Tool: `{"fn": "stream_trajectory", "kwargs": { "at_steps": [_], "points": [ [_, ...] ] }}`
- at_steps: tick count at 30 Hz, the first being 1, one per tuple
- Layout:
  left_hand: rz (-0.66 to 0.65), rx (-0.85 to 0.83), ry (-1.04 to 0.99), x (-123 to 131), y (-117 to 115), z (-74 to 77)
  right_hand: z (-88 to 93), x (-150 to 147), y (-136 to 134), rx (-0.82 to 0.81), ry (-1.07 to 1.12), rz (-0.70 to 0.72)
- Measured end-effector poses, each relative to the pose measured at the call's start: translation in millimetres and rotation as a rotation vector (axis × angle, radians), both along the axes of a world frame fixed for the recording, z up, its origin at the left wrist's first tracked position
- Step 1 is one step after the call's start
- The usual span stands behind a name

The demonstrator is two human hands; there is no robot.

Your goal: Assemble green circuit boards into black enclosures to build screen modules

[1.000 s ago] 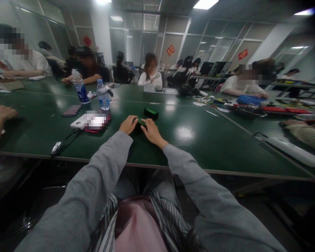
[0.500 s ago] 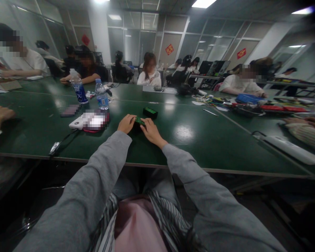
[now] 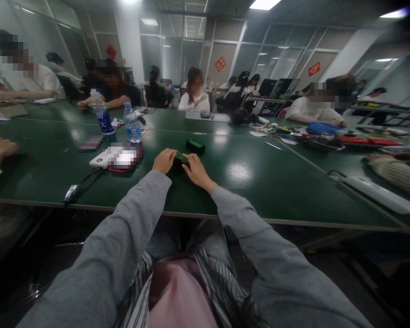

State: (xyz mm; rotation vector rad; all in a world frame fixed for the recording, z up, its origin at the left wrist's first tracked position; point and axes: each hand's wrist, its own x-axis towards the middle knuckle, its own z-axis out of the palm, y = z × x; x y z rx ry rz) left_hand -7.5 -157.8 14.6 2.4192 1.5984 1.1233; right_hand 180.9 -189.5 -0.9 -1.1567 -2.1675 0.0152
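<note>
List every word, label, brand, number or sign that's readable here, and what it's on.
No text can be read with certainty.
Blue-labelled bottle: large white lettering, too blurred.
Smaller clear bottle: label print too small.
Red wall signs: any marks too blurred.
Held black-and-green box, second box behind it: any markings too small.

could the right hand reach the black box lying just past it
Probably yes: the black box sits just beyond the right hand with nothing visible between, though that hand is occupied with the green-topped piece.
</note>
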Motion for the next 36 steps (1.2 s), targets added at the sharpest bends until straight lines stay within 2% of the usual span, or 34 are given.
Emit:
{"fn": "stream_trajectory", "kwargs": {
  "at_steps": [15, 36],
  "points": [
    [0.012, 0.031, -0.012, 3.1, -10.5, 9.5, -4.0, 1.2, 0.9, 0.009, -0.014, 0.0],
    [-0.008, 0.03, -0.009, 2.7, -8.0, 5.4, -3.0, 2.0, 1.4, 0.002, -0.015, 0.01]
  ]
}}
